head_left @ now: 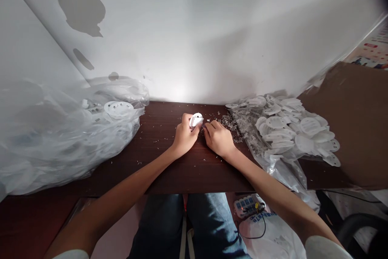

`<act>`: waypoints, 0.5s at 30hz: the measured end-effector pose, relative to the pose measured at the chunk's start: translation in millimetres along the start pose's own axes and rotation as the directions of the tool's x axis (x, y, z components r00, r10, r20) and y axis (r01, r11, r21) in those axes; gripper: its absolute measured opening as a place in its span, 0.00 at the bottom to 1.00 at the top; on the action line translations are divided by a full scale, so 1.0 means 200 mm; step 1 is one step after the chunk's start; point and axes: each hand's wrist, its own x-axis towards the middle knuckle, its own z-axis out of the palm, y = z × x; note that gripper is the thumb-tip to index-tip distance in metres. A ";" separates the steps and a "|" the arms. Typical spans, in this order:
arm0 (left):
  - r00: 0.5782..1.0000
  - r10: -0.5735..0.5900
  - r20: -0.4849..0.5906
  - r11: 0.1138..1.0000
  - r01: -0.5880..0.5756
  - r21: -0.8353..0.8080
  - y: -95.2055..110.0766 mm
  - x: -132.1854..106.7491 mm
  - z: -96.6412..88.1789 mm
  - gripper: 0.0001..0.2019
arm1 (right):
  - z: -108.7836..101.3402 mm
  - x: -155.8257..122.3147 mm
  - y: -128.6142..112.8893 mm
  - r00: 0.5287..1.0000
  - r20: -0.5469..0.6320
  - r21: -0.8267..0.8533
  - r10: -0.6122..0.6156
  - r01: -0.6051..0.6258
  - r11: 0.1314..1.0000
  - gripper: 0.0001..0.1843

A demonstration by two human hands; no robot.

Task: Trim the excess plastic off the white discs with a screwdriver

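My left hand is closed around a small white round plastic part, held just above the dark wooden table near the wall. My right hand rests beside it with fingers curled into a pinch; a tiny white fragment lies at its fingertips, and what it grips is too small to make out. Both hands are almost touching. Small plastic shavings lie scattered around them.
A pile of white round plastic discs lies on a clear bag at the right. A large clear plastic bag with similar parts fills the left. Brown cardboard stands at far right. A power strip lies below the table edge.
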 end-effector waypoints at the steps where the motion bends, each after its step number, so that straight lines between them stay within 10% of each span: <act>1: 1.000 0.005 0.004 1.000 -0.005 0.007 0.00 0.00 0.00 0.14 | 0.00 0.00 0.00 1.000 -0.002 -0.006 -0.001 0.001 1.000 0.17; 8: 0.992 -0.124 -0.004 0.974 0.121 -0.191 -0.03 0.03 0.02 0.18 | -0.01 0.03 -0.03 1.000 -0.001 -0.013 0.013 -0.013 1.000 0.18; 15: 0.898 -0.378 0.225 0.595 0.422 -0.684 -0.05 0.10 0.04 0.24 | -0.07 0.06 0.05 0.978 -0.111 0.339 0.178 -0.131 0.931 0.16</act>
